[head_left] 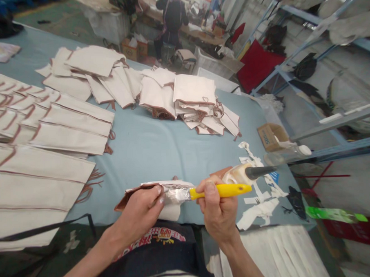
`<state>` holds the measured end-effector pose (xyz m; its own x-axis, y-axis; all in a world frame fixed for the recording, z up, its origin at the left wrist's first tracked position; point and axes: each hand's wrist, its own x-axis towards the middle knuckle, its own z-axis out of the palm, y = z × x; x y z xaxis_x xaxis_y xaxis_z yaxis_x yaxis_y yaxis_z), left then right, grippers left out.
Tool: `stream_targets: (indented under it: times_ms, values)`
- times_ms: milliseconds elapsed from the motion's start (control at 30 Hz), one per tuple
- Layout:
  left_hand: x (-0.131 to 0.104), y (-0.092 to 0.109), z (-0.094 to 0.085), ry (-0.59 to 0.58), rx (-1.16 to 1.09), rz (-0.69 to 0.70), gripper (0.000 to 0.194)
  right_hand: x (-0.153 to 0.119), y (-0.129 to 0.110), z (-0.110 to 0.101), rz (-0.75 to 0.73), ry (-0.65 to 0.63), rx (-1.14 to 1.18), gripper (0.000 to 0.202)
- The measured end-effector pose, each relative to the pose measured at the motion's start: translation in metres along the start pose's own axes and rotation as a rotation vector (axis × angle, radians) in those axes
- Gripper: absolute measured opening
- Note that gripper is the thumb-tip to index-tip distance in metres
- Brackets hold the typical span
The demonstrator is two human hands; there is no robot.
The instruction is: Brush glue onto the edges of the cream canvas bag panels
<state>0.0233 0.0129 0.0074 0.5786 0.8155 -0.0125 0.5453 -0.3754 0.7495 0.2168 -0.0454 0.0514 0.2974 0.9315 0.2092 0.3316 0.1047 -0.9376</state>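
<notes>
My right hand (217, 206) is wrapped round the yellow handle of a brush (222, 190). The brush's pale bristles point left and meet the edge of a cream fabric piece (171, 211) with brown trim. My left hand (145, 207) pinches that piece at its upper edge, just left of the bristles. Behind my right hand stands a whitish container (237, 175) with a dark rod leaning out to the right.
Cream pieces with brown edging lie in overlapping rows (71, 137) at left and in piles (195, 89) along the far side of the blue table (142, 148). White scraps (260, 213), a cardboard box (272, 136) and a clear bottle (288, 153) are at right. A person (172, 16) is beyond.
</notes>
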Motion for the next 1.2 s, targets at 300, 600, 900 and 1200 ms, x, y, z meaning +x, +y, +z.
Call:
stream_targets:
  times_ms: [300,600,900,1200]
  values:
    - [0.003,0.020,-0.010,-0.126,-0.256,-0.133,0.024,0.022,-0.011,0.001,-0.376,-0.105,-0.207,0.030]
    - [-0.006,0.026,-0.008,-0.082,-0.249,-0.131,0.020,0.015,-0.010,0.001,-0.281,-0.090,-0.141,0.031]
    - [-0.011,0.018,-0.008,-0.007,-0.339,-0.176,0.025,0.020,-0.001,0.007,-0.024,0.231,0.128,0.041]
    - [-0.007,-0.007,-0.013,0.130,-0.370,-0.268,0.022,0.024,0.014,-0.015,0.325,0.468,0.534,0.031]
